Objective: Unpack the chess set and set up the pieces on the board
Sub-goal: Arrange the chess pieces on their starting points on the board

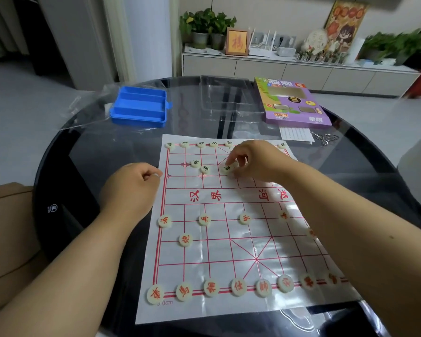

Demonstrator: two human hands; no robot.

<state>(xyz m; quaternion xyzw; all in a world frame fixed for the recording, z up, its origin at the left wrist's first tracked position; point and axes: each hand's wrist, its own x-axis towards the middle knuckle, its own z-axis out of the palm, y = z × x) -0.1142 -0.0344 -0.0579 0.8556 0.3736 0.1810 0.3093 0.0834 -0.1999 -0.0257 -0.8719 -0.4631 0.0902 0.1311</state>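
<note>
The left hand (131, 188) rests curled into a loose fist on the desk (88, 152), just beside the left edge of the xiangqi board sheet (229, 198); whether it holds a piece I cannot tell. The right hand (250, 159) reaches over the far half of the sheet, fingertips pinching a black-lettered piece (227, 168) near the far palace.

Going left to right from that sheet: the empty blue piece tray (139, 107) lies well beyond its far-left corner, a clear plastic insert (226, 98) beyond its far edge, and the purple game box (292, 103) beyond its far-right corner.

The unpacking looks done. The red side seems nearly complete, with a filled near row (238, 287) and cannons and soldiers out, though the right arm hides some points. The black far row (199, 144) has pieces, but two black pieces (199, 166) sit off their crosses, so black's cannons and soldiers appear to be what is left.
</note>
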